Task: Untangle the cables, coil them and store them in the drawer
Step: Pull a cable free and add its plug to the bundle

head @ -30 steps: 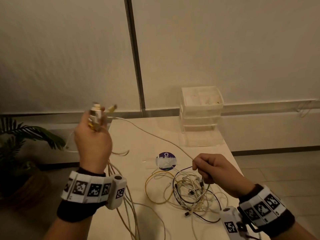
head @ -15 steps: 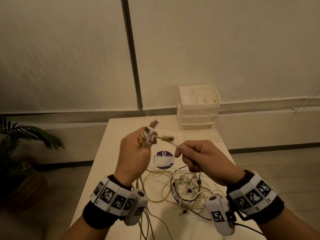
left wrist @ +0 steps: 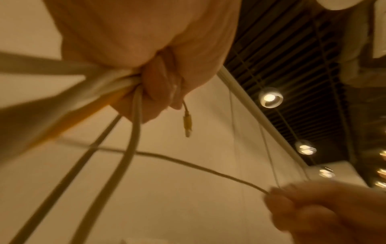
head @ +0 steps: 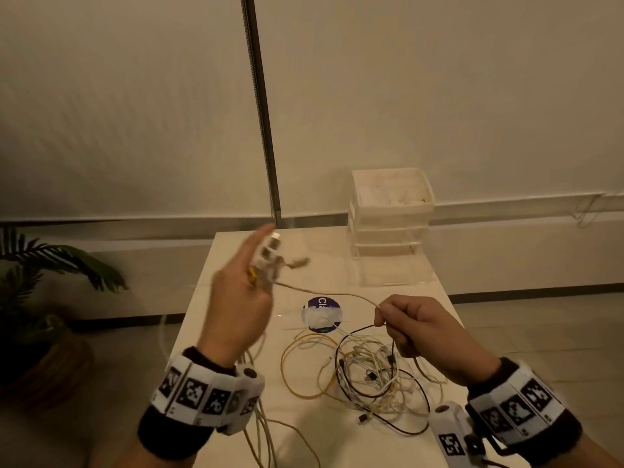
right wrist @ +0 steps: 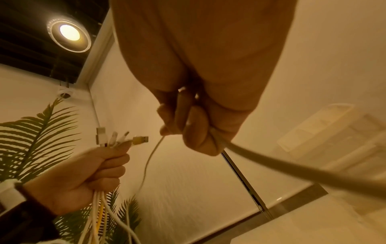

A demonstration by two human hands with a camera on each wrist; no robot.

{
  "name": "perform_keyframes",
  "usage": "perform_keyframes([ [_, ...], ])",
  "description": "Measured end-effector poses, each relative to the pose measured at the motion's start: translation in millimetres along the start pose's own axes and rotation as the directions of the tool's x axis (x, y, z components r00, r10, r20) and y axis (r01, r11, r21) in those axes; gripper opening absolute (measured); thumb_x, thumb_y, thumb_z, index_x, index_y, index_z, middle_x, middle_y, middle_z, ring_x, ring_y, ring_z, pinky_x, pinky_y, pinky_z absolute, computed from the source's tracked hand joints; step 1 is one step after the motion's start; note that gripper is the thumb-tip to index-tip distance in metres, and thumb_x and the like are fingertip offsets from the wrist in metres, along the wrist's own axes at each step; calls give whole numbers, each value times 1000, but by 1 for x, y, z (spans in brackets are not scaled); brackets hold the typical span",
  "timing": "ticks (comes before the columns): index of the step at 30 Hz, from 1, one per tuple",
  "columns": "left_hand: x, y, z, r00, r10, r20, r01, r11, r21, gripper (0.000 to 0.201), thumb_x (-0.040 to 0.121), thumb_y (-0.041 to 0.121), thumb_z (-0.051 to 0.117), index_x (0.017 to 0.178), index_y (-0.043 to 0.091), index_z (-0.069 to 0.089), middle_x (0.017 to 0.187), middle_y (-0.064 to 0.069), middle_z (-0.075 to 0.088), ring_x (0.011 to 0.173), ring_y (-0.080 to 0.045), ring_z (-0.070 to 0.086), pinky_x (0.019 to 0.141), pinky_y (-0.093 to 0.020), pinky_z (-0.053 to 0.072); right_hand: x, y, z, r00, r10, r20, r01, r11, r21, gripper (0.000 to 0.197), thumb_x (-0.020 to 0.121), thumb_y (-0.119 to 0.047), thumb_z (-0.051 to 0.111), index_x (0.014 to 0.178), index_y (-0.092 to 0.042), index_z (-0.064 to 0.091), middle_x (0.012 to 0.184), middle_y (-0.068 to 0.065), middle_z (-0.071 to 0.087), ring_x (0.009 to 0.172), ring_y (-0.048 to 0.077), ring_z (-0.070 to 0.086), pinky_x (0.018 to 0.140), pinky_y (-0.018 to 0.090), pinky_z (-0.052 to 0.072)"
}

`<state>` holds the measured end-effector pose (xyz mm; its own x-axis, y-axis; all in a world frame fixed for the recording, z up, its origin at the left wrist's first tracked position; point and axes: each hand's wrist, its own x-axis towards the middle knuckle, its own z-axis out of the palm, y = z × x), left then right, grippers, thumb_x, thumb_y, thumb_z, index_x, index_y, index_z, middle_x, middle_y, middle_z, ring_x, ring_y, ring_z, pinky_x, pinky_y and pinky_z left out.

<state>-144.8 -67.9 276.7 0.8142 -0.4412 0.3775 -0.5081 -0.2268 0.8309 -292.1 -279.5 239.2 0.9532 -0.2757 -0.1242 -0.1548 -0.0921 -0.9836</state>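
Observation:
My left hand is raised over the white table, gripping a bundle of cable ends, with the index finger stretched out. White and yellow plugs stick out above its fist, and the cords hang below it. A thin white cable runs from that bundle to my right hand, which pinches it. Under the right hand lies a tangle of white, yellow and black cables. The white drawer unit stands at the table's far end.
A round purple sticker lies mid-table. A potted plant stands on the floor to the left of the table. A metal pole runs up the wall behind. The table's right edge is next to my right hand.
The left hand came in from high on the left to meet the right hand. The hands have now drawn apart with the thin cable between them, and the left index finger is stretched out.

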Motion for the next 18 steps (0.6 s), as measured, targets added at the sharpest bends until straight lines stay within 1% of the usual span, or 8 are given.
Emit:
perform_keyframes([
  [2,-11,8,18,966,59,250,-58,998,-13,59,90,-1,60,132,39,53,95,20,67,83,4,66,66,-5,49,2,-8,4,1000,-6,19,6,999,45,32,101,-17,44,78,-9,65,56,8,32,48,15,24,46,24,24],
  [4,-19,11,37,920,113,376,-117,993,-10,52,83,4,59,124,36,60,92,20,70,86,5,66,72,-8,48,3,-17,10,999,-30,44,26,996,84,32,100,-17,45,78,-9,66,55,8,32,49,16,25,47,25,25],
  [6,-21,13,51,933,160,322,-157,987,-36,28,80,10,53,97,28,67,77,20,67,69,1,61,62,-13,42,3,-25,15,997,-47,66,41,996,85,32,99,-17,46,76,-10,67,55,7,33,49,15,27,49,26,26],
  [8,-18,12,56,966,169,196,-157,985,-76,13,83,18,52,79,21,63,64,11,62,54,-7,49,51,-21,35,3,-29,18,994,-59,89,52,995,82,32,99,-18,46,76,-12,68,56,6,35,49,13,28,49,24,26],
  [10,-12,7,50,988,128,81,-120,988,-95,21,90,27,50,74,22,63,63,2,61,51,-13,43,52,-33,36,1,-30,16,992,-70,101,60,994,94,31,100,-18,45,83,-9,69,57,7,35,48,12,26,49,24,24],
  [12,0,2,35,1000,-12,4,13,982,-189,30,99,25,51,74,33,67,54,7,56,50,-19,36,50,-37,31,-1,-27,11,992,-72,104,60,992,112,30,100,-18,44,87,-5,68,58,9,34,48,14,24,51,28,23],
  [14,12,-7,16,989,-136,-51,115,947,-299,36,100,24,52,70,39,66,49,11,49,50,-18,30,48,-34,28,-6,-20,6,990,-66,121,52,992,116,30,99,-22,46,87,-5,68,56,6,37,48,15,24,52,30,22],
  [18,21,-15,-12,971,-180,-156,123,940,-319,23,97,32,54,76,28,63,54,6,44,47,-14,33,47,-30,31,-17,-6,-1,986,-28,167,12,995,96,30,92,-31,51,87,-6,67,55,2,38,49,14,26,50,27,25],
])
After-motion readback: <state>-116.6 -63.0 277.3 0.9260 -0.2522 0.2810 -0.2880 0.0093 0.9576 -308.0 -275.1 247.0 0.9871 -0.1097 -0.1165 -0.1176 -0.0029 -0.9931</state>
